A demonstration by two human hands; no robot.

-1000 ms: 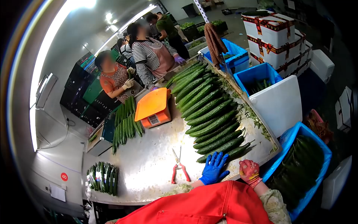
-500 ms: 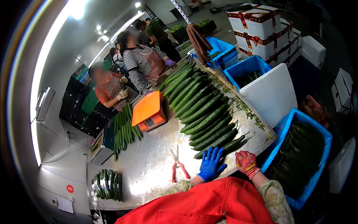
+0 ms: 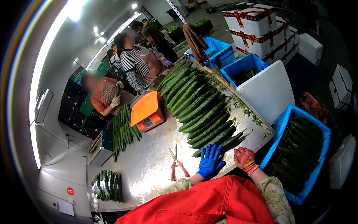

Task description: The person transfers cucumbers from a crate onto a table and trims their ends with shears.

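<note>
My left hand [image 3: 210,162], in a blue glove, lies flat with fingers spread on the metal table [image 3: 156,156]. Its fingertips are at the near end of a long row of green cucumbers [image 3: 201,108], beside the nearest cucumber [image 3: 223,145]. At the table's right edge rests my right hand [image 3: 245,159] in a red patterned glove, fingers curled closed; nothing shows in it, though its palm is hidden. Red-handled scissors [image 3: 178,164] lie with blades parted, left of my left hand. Farther along stands an orange scale [image 3: 146,111].
Wrapped cucumbers [image 3: 107,186] lie at the table's left corner; more loose cucumbers [image 3: 124,128] lie beyond. A blue-lined crate of cucumbers [image 3: 298,153] stands right, near a white foam lid [image 3: 266,91] and stacked white boxes [image 3: 253,30]. Co-workers [image 3: 140,61] stand across the table.
The view has shifted slightly. Both my hands stay in place, the left flat and the right curled. A co-worker across the table has moved their gloved hands a little.
</note>
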